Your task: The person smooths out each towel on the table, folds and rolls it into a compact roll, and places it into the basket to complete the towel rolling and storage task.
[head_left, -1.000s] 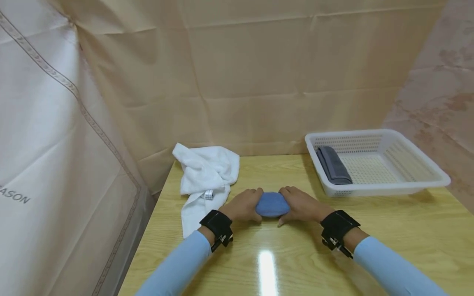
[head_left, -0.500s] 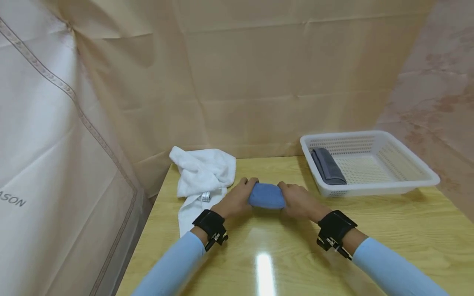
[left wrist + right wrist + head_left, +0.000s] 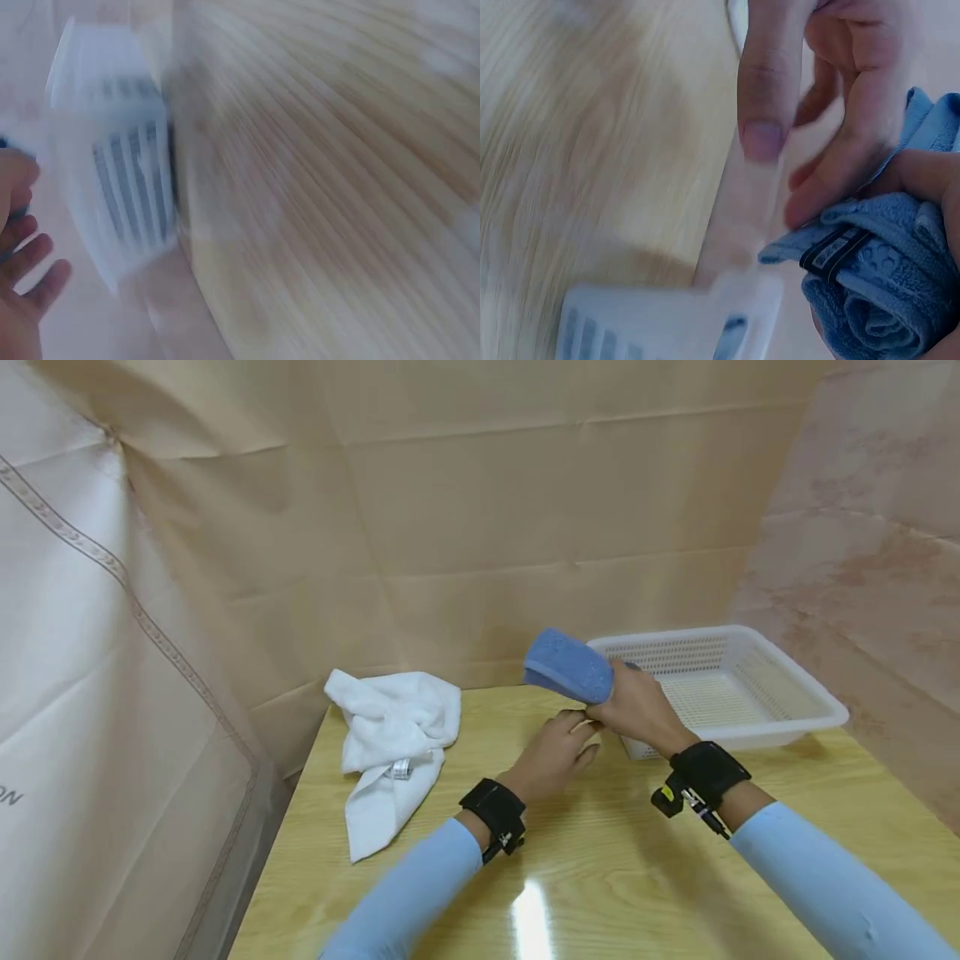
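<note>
A rolled blue towel point(image 3: 567, 666) is up off the table, gripped at one end by my right hand point(image 3: 641, 706). In the right wrist view the towel point(image 3: 885, 277) shows its spiral end and a black label. My left hand point(image 3: 551, 758) is just below and left of the right one, fingers loosely extended and holding nothing. The right wrist view shows the left hand's fingers point(image 3: 840, 127) beside the towel; whether they touch it I cannot tell. Behind my right hand stands a white plastic basket point(image 3: 780, 728); the dark grey rolled towel in it is almost wholly hidden.
A crumpled white towel point(image 3: 397, 727) with a small tag lies at the left of the wooden table point(image 3: 600, 877). Beige cloth point(image 3: 465, 510) hangs behind the table, and a pale cover point(image 3: 112, 735) stands along its left side. The left wrist view is blurred.
Both hands held the blue towel low over the table. The left hand has since let go, and the right hand has lifted the towel and carried it towards the basket. The view has shifted slightly.
</note>
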`<state>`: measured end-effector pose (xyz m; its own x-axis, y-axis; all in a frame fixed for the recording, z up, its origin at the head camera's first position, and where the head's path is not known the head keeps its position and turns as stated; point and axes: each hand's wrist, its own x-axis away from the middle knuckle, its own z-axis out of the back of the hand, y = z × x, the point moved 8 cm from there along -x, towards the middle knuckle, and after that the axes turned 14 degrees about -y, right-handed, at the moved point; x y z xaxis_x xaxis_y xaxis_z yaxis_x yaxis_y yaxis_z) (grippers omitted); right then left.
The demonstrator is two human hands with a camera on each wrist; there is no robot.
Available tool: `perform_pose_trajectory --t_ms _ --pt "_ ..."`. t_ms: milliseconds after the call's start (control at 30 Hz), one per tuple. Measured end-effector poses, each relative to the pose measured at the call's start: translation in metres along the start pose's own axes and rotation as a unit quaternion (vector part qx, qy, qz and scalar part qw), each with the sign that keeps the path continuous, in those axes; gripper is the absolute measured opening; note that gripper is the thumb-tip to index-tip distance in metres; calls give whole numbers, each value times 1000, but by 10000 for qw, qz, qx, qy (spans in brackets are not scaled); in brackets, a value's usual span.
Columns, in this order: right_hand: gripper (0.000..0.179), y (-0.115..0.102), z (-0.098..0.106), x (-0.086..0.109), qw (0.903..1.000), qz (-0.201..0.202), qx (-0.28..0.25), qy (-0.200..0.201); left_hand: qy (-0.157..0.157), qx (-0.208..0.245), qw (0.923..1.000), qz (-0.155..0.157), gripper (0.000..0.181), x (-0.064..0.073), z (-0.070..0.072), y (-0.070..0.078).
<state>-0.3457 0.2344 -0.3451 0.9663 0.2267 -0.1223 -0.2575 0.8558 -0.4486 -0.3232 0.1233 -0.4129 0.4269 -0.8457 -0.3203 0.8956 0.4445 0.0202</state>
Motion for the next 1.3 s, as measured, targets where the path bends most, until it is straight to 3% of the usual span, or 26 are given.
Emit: perform_pose_trajectory --t_ms 100,200,333,467,700,933,1300 --pt "65 11 6 -2 9998 -79 118 128 68 -170 9995 -257 22 -18 -8 13" --pt "69 27 7 -1 9993 -360 -38 52 98 -205 9993 -302 15 -29 -13 18" --pt "84 42 5 -5 9983 -559 -135 -92 205 -336 9991 -132 11 -33 -13 15" --pt "90 49 6 -8 9988 -471 -99 -51 253 -557 9981 -8 11 -37 -9 15" --pt "83 46 10 -16 9996 -278 -34 31 48 -792 9968 127 15 -47 -6 18" --pt "78 76 18 -21 9964 -851 -36 -16 94 -767 9969 114 14 -56 -9 21" --pt "70 113 31 -12 9931 -1116 280 241 -136 -830 9964 50 16 -68 -15 29"
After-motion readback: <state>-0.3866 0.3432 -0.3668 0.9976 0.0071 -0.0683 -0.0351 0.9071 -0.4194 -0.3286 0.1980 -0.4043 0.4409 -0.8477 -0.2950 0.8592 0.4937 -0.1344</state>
